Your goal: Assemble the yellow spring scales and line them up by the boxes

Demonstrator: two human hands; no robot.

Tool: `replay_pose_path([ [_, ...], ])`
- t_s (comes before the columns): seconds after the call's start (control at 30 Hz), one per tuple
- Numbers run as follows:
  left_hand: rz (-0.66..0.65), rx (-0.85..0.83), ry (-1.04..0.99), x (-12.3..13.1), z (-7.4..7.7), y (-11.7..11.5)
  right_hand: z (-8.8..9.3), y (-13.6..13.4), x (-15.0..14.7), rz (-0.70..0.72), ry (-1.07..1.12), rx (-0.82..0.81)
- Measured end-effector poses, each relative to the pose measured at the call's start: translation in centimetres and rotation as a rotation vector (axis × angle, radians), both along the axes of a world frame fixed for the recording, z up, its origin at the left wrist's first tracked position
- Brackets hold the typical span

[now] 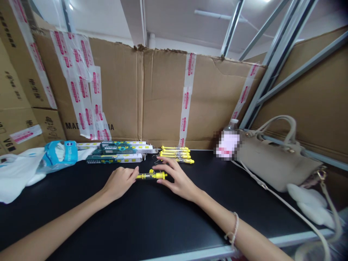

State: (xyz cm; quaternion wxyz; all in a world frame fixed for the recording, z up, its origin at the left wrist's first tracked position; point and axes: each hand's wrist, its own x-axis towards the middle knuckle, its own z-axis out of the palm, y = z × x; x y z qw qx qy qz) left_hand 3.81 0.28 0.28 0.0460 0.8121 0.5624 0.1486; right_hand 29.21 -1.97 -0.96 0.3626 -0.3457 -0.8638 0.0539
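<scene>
Low over the black tabletop is a slim yellow-and-clear pen-like tool (151, 176), lying roughly level. Its left end is pinched between the thumb and fingers of my left hand (119, 183), which hides that tip. Around the right end curves my right hand (178, 181), fingers apart, thumb below and forefinger above the yellow end. Whether the right fingertips touch the tool I cannot tell. Just beyond my right hand lies a bunch of similar yellow tools (176, 155) with thin metal hooks. Several narrow green-and-white boxes (114, 158) are stacked behind my left hand.
On the left lie a blue tissue pack (61, 154) and a white plastic bag (13, 174). A bottle (230, 139) and a beige handbag (280, 159) with a long strap stand at the right. Taped cardboard (163, 98) walls the back of the black table (152, 224).
</scene>
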Motion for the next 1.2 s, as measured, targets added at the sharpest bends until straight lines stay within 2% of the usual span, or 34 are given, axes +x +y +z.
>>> replay_pose_path([
  [0.17, 0.002, 0.081, 0.066, 0.3, 0.0, -0.4, 0.5, 0.0, 0.1, -0.027, -0.109, 0.06],
  [0.33, 0.009, 0.184, 0.147, 0.3, -0.3, -0.4, 0.6, -0.4, -0.2, -0.061, -0.131, 0.041],
  [0.53, -0.013, 0.288, 0.213, 0.0, -0.6, 0.0, -0.4, -0.2, -0.6, -0.151, -0.01, -0.105],
  [0.67, -0.04, 0.372, 0.232, 0.2, -0.6, -0.4, -1.0, 0.1, -0.7, -0.152, 0.09, -0.233],
  [0.83, -0.066, 0.462, 0.251, 0.4, -0.5, -0.5, -0.9, -0.5, -1.3, -0.154, 0.21, -0.3],
  [1.0, -0.078, 0.48, 0.299, 0.3, -0.7, -0.4, -0.9, -0.8, -1.9, -0.137, 0.298, -0.341],
  [1.2, -0.092, 0.402, 0.401, 0.5, -0.7, -0.5, -1.3, -0.4, -2.0, -0.188, 0.379, -0.391],
])
